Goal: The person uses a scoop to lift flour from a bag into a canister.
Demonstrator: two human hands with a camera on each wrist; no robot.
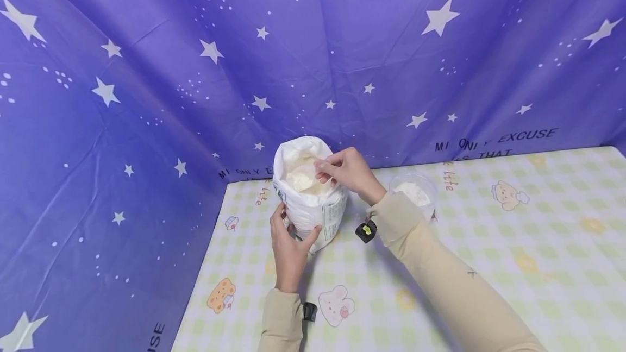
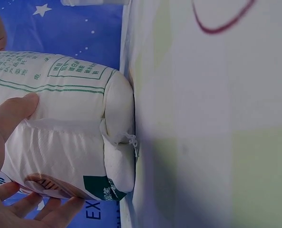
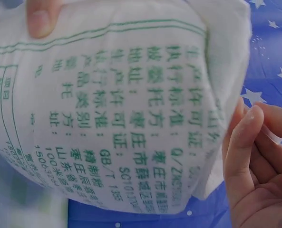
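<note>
White bag (image 1: 315, 221): stands on the checked tablecloth (image 1: 244, 265), near the back edge, just in front of the blue starred curtain (image 1: 318, 69). Hidden in the head view: the far side of the bag, the depth of the pale powder (image 1: 300, 181) inside, and part of the clear bowl (image 1: 433, 195) behind the right sleeve (image 1: 420, 243). Cut off in the left wrist view: the upper end of the bag. Cut off in the right wrist view: the lower end, with green print blurred toward the lower left. Hard to make out: a pale sliver (image 3: 273, 137) at the right hand (image 1: 349, 171), mostly covered by fingers; full shape impossible to tell. Orientation: long axis near vertical, open mouth facing up, folded base with a loose thread down against the cloth. Grip, left hand (image 1: 288, 249): grasps the bag low on the near left side, thumb across the front, fingers around the left, with the mouth well above the grasp. Grip, right hand: pinches the pale sliver between thumb and index finger, at the right side of the mouth, over the powder.
</note>
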